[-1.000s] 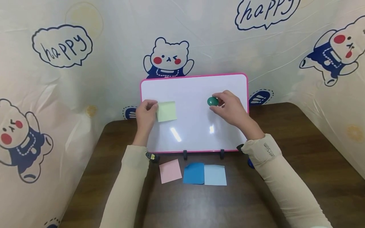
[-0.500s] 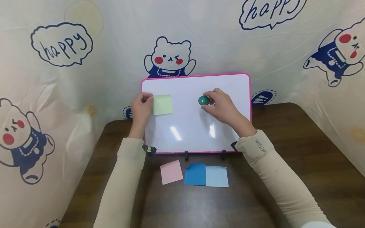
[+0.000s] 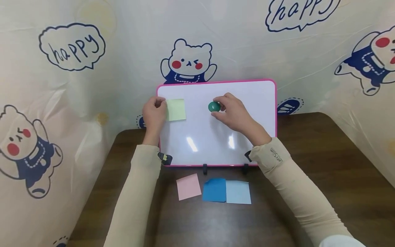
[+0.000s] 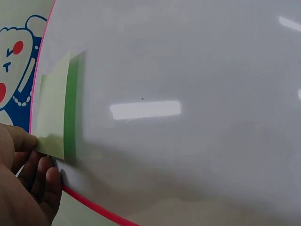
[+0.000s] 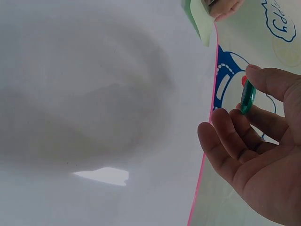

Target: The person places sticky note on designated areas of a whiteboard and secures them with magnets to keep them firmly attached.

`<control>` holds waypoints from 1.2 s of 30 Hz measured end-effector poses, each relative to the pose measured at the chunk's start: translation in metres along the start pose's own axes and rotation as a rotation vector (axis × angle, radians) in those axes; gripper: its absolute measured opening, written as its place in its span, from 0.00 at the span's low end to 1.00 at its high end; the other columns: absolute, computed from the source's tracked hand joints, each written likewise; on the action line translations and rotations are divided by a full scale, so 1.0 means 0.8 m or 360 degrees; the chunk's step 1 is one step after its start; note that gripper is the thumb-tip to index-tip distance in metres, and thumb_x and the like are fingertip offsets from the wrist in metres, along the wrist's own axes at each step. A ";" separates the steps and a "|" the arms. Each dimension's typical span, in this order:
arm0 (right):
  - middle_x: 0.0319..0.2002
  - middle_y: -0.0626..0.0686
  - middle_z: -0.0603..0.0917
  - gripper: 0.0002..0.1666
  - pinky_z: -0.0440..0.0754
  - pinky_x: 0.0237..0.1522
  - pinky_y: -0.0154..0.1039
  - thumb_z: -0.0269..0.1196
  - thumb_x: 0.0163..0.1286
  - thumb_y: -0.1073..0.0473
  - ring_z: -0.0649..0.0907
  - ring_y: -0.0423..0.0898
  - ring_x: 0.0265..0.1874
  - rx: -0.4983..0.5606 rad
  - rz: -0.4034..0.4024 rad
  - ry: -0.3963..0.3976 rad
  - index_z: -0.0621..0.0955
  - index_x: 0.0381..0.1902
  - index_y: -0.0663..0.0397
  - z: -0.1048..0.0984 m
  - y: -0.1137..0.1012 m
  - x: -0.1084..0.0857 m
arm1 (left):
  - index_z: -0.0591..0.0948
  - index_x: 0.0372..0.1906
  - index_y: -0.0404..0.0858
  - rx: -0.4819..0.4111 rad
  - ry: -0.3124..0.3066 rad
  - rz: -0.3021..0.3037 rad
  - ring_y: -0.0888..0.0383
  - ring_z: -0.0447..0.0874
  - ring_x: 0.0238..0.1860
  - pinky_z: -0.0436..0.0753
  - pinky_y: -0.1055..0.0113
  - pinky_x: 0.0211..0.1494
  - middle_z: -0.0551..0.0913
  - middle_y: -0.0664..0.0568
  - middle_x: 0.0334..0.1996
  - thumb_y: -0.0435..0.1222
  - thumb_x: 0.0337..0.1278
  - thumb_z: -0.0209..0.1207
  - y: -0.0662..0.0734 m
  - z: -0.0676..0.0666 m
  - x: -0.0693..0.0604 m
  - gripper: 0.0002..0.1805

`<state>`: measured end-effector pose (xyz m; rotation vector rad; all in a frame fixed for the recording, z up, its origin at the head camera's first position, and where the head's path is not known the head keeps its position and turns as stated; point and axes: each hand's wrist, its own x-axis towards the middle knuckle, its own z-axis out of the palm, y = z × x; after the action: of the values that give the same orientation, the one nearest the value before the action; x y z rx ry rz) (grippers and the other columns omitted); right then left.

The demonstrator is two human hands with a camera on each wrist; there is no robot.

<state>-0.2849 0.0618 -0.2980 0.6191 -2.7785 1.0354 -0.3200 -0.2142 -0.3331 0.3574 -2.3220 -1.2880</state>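
Observation:
A whiteboard [image 3: 197, 137] with a pink rim stands upright at the back of the table. At its left side, my left hand [image 3: 154, 115] pinches the left edge of a light green sticky note [image 3: 176, 109]. In the left wrist view the note [image 4: 52, 113] stands a little off the board, its darker green side showing behind it. My right hand [image 3: 236, 115] pinches a round green magnet [image 3: 214, 106] between thumb and index finger, in front of the board's upper middle. The right wrist view shows the magnet [image 5: 248, 96] edge-on, apart from the board, with the other fingers loosely bent.
On the table [image 3: 216, 226], below the board, lie a pink sticky note [image 3: 189, 187], a blue one [image 3: 214, 190] and a light blue one [image 3: 238, 192]. Black clip feet [image 3: 205, 169] hold the board's lower edge. A printed curtain [image 3: 129, 68] hangs behind.
The left hand has carried the green note up and a bit left across the board. My right hand has brought the magnet leftward, closer to the note.

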 end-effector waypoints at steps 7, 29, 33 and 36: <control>0.50 0.55 0.76 0.30 0.81 0.53 0.43 0.70 0.68 0.55 0.78 0.50 0.49 -0.0015 -0.0025 -0.0036 0.77 0.65 0.57 0.007 -0.010 0.006 | 0.83 0.52 0.39 0.0054 0.0031 0.0072 0.52 0.75 0.48 0.76 0.61 0.56 0.81 0.48 0.48 0.40 0.73 0.54 0.000 0.001 -0.002 0.13; 0.55 0.53 0.78 0.31 0.78 0.57 0.40 0.69 0.68 0.49 0.78 0.46 0.52 -0.0184 -0.0164 -0.0066 0.77 0.64 0.55 0.055 -0.049 0.055 | 0.83 0.47 0.38 0.0115 0.0039 0.0111 0.52 0.73 0.47 0.77 0.62 0.53 0.77 0.47 0.46 0.38 0.69 0.55 -0.004 0.004 0.004 0.11; 0.55 0.53 0.78 0.31 0.77 0.58 0.39 0.68 0.69 0.48 0.78 0.46 0.52 -0.0226 -0.0207 -0.0081 0.77 0.65 0.54 0.064 -0.055 0.070 | 0.83 0.47 0.38 0.0119 0.0041 0.0082 0.52 0.73 0.47 0.77 0.63 0.53 0.76 0.48 0.46 0.38 0.70 0.55 -0.003 0.004 0.004 0.11; 0.54 0.52 0.78 0.31 0.77 0.56 0.38 0.68 0.70 0.47 0.77 0.45 0.50 -0.0270 -0.0243 -0.0091 0.77 0.65 0.53 0.071 -0.060 0.081 | 0.83 0.47 0.38 0.0133 0.0028 0.0083 0.52 0.73 0.48 0.77 0.64 0.53 0.76 0.47 0.46 0.38 0.70 0.55 -0.004 0.004 0.005 0.11</control>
<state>-0.3223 -0.0297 -0.2968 0.8333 -2.7767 0.7545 -0.3252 -0.2154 -0.3361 0.3314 -2.3593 -1.1614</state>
